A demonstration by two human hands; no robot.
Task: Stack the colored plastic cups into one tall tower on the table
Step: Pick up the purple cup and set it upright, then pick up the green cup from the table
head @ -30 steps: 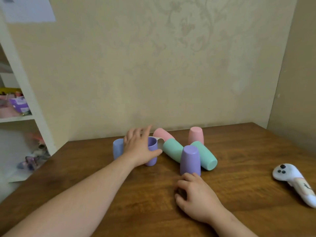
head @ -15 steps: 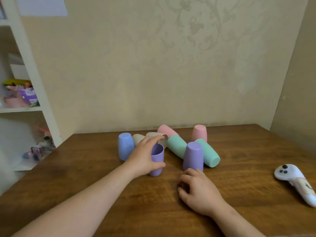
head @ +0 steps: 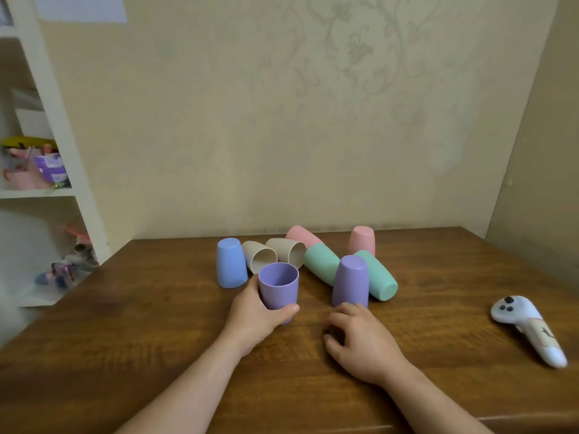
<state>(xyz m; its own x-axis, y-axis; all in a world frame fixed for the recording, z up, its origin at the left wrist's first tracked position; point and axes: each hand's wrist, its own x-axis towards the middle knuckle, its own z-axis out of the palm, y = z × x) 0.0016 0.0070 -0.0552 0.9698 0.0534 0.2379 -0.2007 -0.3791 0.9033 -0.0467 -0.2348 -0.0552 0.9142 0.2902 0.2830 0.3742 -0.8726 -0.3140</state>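
While the left hand [head: 255, 311] wraps around an upright purple cup [head: 278, 289] near the table's [head: 125, 355] middle, the right hand [head: 360, 339] rests loosely curled, holding nothing, just before an upside-down purple cup [head: 350, 280]; others lie scattered behind.

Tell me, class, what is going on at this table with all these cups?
A person sits at a wooden table with a scatter of plastic cups. The left hand grips a purple cup, mouth up. The right hand rests curled on the table, holding nothing, just in front of a second purple cup standing upside down. The blue, beige, pink and green cups behind stand or lie loose; no tower is started yet. A white controller lies off to the right.
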